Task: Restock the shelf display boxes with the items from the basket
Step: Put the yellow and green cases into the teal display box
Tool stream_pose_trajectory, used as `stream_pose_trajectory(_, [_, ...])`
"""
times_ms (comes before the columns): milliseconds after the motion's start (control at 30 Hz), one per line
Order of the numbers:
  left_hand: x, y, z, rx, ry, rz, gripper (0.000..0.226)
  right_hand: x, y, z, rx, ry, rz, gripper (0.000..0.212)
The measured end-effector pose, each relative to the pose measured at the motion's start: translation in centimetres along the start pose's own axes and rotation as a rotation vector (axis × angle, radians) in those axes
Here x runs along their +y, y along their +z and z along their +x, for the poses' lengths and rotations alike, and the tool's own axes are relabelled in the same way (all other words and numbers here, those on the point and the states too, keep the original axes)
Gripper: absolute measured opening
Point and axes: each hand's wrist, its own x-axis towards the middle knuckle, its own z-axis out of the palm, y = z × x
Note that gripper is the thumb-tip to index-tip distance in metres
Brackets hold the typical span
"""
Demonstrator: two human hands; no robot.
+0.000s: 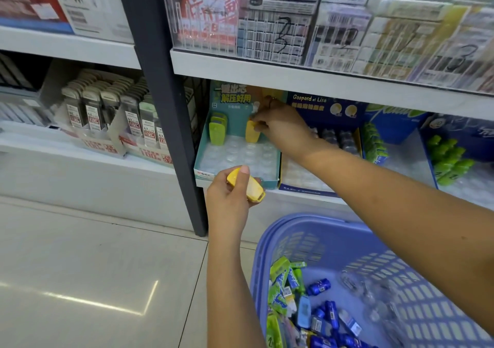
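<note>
Biggest thing first: the purple basket (401, 281) is parked right below the low shelf (299, 196), with green and blue packs (320, 315) heaped in it, so we'd say it's kept close to make each reach short. On that shelf sits the teal display box (201, 147). Its clear tray is mostly unfilled, with green pieces (217, 131) standing at the back left. Our right hand (280, 126) is deep inside, fingers pinching the top of a yellow piece (251, 135) to seat it upright in the back row. We're probably filling back to front. Our left hand (227, 203) is wrapped round a second yellow piece (250, 187) just in front of the box, queued up.
</note>
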Motion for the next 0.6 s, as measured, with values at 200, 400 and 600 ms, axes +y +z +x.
stream_pose_trajectory(200, [0.8, -0.1, -0.5, -0.108, -0.051, 0.007, 0.018, -0.2, -0.1, 0.2, -0.034, -0.01, -0.038, 0.025])
stream_pose_trajectory(400, [2.5, -1.0, -0.7, -0.097, 0.078, 0.177, 0.017, -2.3, -2.7, -1.7, -0.056, 0.051, 0.129, 0.036])
stream_pose_trajectory(600, [3.7, -0.6, 0.2, -0.017, 0.226, 0.314, 0.011, -3.7, -5.8, -6.5, -0.334, -0.017, 0.919, 0.028])
